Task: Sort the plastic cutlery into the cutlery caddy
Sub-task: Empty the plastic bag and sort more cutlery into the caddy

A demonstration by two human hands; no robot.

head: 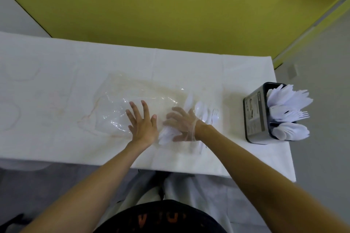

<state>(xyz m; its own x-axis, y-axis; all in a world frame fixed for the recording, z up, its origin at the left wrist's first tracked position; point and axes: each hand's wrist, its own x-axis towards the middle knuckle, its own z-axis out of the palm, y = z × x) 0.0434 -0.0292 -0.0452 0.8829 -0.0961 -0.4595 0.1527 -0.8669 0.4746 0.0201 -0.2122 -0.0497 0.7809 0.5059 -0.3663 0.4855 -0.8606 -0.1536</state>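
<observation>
Progress looks well advanced. The cutlery caddy [253, 117] at the right edge of the surface [56, 100] already bristles with white knives [287, 96], forks [289, 113] and spoons [291, 131], each in its own compartment. What remains is a small heap of loose cutlery [203, 113] near the front edge, lying partly under a clear plastic bag [117, 108]. The left hand [143, 125] lies flat on the bag with its fingers spread wide, pinning it down. The right hand [182, 124], filmed over by clear plastic, reaches onto a few white pieces. Its fingers are spread, but blur hides whether they grip anything.
</observation>
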